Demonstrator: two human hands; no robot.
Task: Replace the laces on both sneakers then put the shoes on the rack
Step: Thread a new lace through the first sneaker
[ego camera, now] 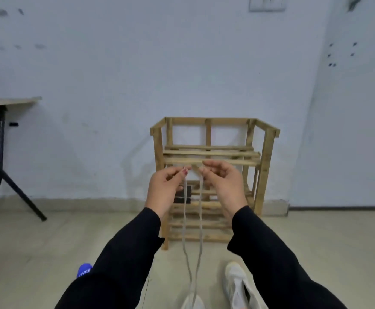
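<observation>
My left hand [165,188] and my right hand [223,184] are raised side by side in front of the wooden shoe rack [213,157], each pinching one end of a grey lace [184,230]. Both strands hang down and meet at a white sneaker [192,303] at the bottom edge, mostly cut off. A second white sneaker [237,284] lies on the floor to its right, partly behind my right sleeve.
The rack stands against the white wall, with a dark object [183,194] on a lower shelf. A folding table [5,102] with dark legs is at the left. A blue item [84,269] peeks out beside my left sleeve. Beige floor spreads around.
</observation>
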